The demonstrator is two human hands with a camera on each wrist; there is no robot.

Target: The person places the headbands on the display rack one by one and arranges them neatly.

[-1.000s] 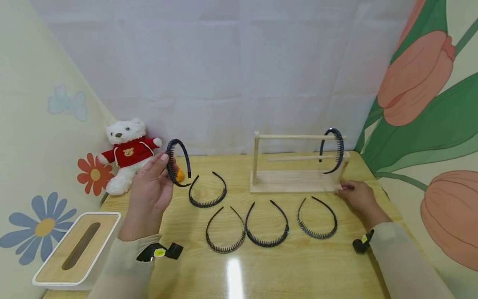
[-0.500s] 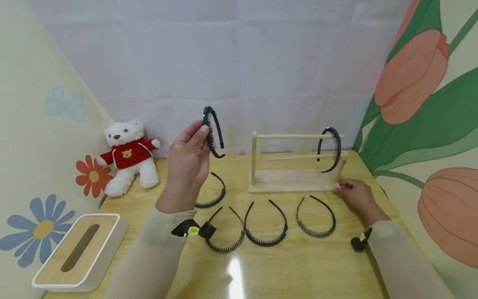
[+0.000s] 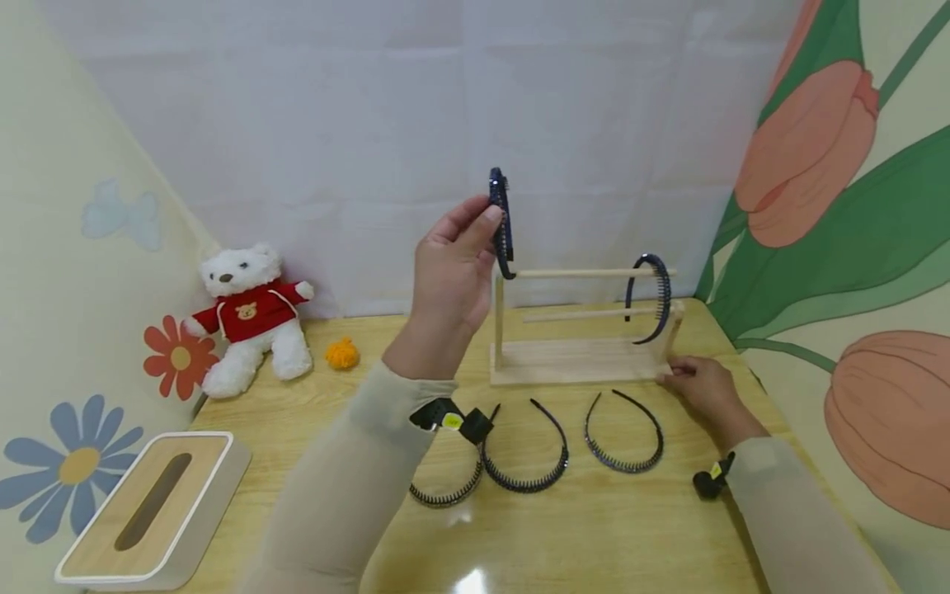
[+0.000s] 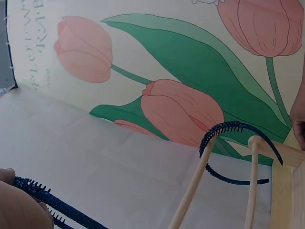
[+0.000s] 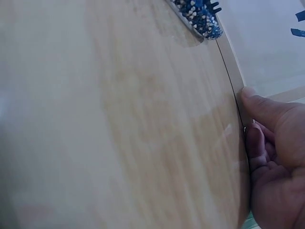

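"On the table (image 3: 594, 540), how much left over?"

"At least three, apparently: left band (image 3: 445, 500), partly behind the cuff camera (image 3: 475, 426); middle band (image 3: 527, 484); right band (image 3: 624, 468). All lying flat. Behind the left sleeve (image 3: 349, 487), can't tell."

"And beyond those?"

"At the near right corner of the rack (image 3: 579, 363), a firm grip by the right hand (image 3: 705, 388), probably for steadying. Higher, by the left end of the upper rod (image 3: 579, 272), the held band (image 3: 501, 223), pinched between thumb and fingers of the left hand (image 3: 451, 276). Touching the rod or only beside it? Can't tell from the head view; in the left-wrist view, looks clear of both rods, at least in the part shown. Near the rod's right end, the hung band (image 3: 665, 289)."

"So, how far along?"

"Early on, at a guess. One in place, one under way, the rest waiting on the table."

"And the looks?"

"Nearest first: on the table, dark C-shaped loops with fine teeth along the inner curve and slim, plain ends. In the right-wrist view, blue with silvery sparkle, most likely on the right band. In the left hand, dark blue, raised, turned nearly edge-on to the head view. Farthest off, deep blue, looped over the rod, teeth facing inward."
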